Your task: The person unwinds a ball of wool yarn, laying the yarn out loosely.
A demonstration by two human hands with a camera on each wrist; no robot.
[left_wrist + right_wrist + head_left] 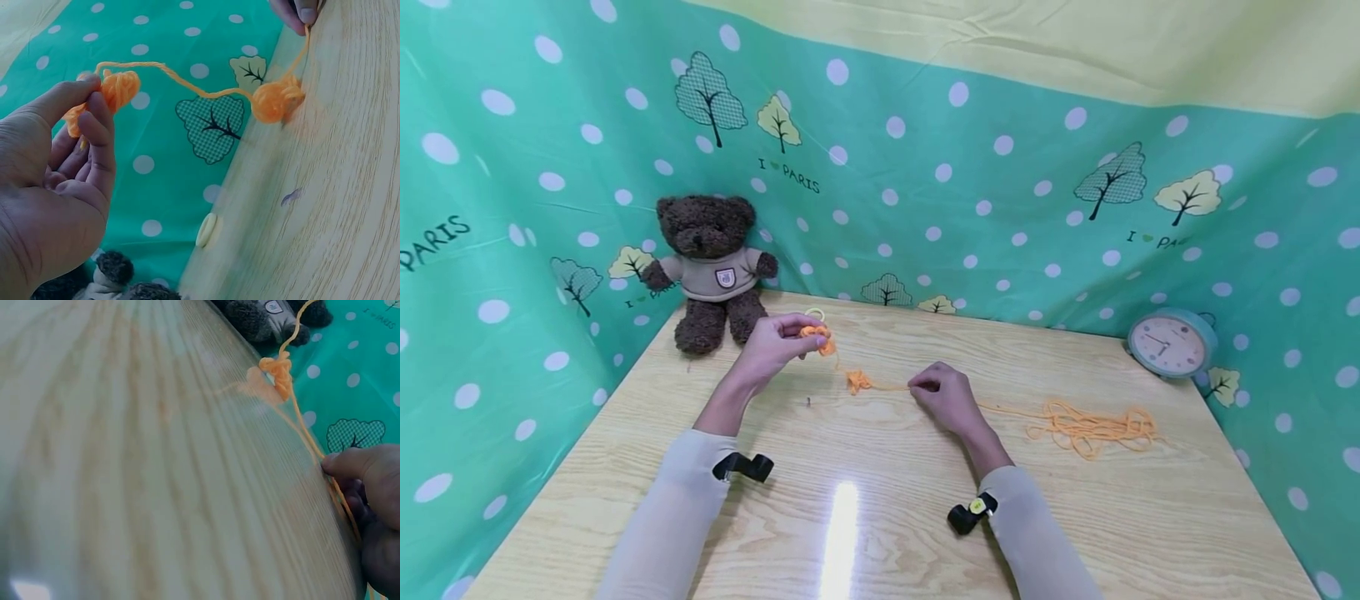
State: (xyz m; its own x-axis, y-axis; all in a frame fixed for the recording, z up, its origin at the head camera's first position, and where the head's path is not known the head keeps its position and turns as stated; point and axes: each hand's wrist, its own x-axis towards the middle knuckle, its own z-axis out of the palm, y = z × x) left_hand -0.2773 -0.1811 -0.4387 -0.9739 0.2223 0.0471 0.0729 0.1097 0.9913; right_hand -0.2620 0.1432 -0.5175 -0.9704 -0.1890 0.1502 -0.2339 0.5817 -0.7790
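In the head view my left hand (772, 343) pinches a bundle of orange yarn (817, 337) between thumb and fingers, held above the table. From it a strand runs to a small orange yarn clump (857, 382); the left wrist view shows this clump (275, 103) at the strand's far end. To the right, my right hand (946, 397) pinches the orange strand (889, 387) between thumb and forefinger, close to the tabletop. Past that hand the strand continues to a loose heap of orange yarn (1101, 427) lying on the table.
A brown teddy bear (707, 275) sits at the back left of the wooden table (925, 517). A pale ring (815, 314) lies behind my left hand. At the back right stands a round clock (1171, 342). A small dark bit (808, 402) lies near the middle.
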